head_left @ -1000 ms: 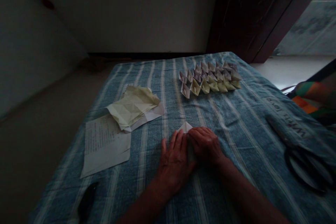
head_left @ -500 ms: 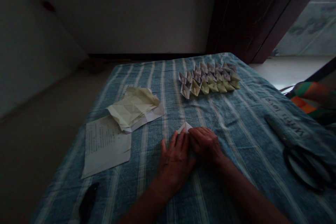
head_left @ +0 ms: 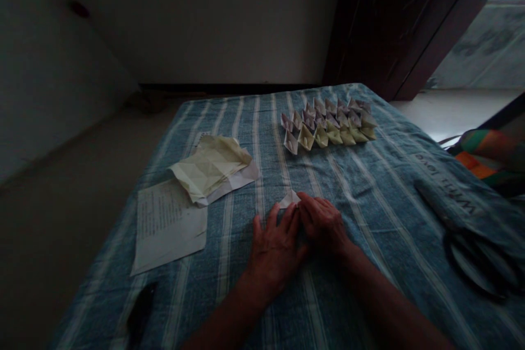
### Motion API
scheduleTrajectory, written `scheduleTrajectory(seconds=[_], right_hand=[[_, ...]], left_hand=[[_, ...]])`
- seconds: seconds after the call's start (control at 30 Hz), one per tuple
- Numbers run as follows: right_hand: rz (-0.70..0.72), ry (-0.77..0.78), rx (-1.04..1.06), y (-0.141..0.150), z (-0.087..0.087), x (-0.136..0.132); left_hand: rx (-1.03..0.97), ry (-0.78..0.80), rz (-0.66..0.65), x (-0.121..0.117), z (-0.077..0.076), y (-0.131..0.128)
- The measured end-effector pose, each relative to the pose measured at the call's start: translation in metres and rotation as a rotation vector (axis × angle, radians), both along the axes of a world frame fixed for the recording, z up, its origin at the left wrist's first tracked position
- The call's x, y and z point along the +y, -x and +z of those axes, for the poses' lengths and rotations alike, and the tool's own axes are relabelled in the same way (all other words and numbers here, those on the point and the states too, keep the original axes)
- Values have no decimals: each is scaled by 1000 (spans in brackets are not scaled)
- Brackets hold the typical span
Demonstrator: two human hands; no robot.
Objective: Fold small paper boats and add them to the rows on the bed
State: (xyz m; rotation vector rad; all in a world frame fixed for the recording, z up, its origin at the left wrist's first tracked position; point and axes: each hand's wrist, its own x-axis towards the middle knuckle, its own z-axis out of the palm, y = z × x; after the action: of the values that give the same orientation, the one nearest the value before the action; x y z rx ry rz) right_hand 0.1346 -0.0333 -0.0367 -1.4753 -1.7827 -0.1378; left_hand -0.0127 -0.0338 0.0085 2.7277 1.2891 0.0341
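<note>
Left hand (head_left: 274,257) palm down, fingers spread on striped blue cloth (head_left: 369,219), grip unclear, right hand (head_left: 322,224) curled, narrow hold on small white folded paper triangle (head_left: 289,199), tip pointing away, long edge running sideways, just beyond both hands

Items on a blue striped cloth (head_left: 381,191): one small folded white paper (head_left: 289,199), its lower edge under the curled right hand (head_left: 324,224); spread left hand (head_left: 274,257), fingertips just beside it. Farther off, rows of folded paper boats (head_left: 328,126). To the left, crumpled pale yellow paper (head_left: 211,167) touching a handwritten sheet (head_left: 166,227). To the right, dark-handled scissors (head_left: 471,262).
</note>
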Motion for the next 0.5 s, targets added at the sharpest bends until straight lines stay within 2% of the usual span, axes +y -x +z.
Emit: scheduleTrajectory(seconds=[0.5], right_hand=[[160, -92, -120, -1, 8, -1]], left_hand=[[-52, -31, 4, 2, -10, 5]])
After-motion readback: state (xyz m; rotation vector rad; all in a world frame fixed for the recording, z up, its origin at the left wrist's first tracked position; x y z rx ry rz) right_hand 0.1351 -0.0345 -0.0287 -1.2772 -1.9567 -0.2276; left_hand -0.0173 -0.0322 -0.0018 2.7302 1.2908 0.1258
